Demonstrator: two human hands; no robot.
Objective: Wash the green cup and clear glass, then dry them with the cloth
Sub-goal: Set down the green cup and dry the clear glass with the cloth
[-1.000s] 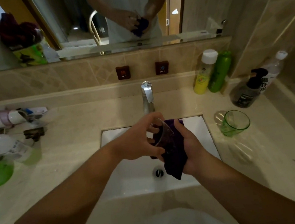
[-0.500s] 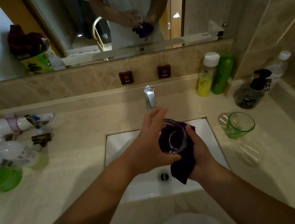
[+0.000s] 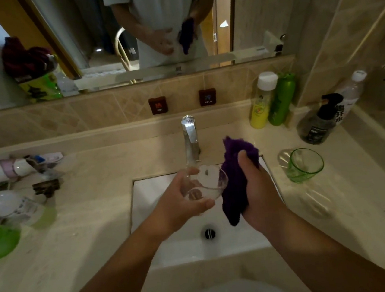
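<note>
We hold the glass (image 3: 203, 184) in our left hand (image 3: 181, 203) over the sink (image 3: 166, 253), before the tap (image 3: 190, 136); the cloth (image 3: 236, 181) sits right of it, the cup (image 3: 304, 165) on the counter (image 3: 100, 230) farther right.

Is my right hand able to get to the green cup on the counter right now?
Probably yes for the path: the green cup stands alone on the counter just right of the right hand. But that hand grips the purple cloth, so grasping would be awkward.
</note>
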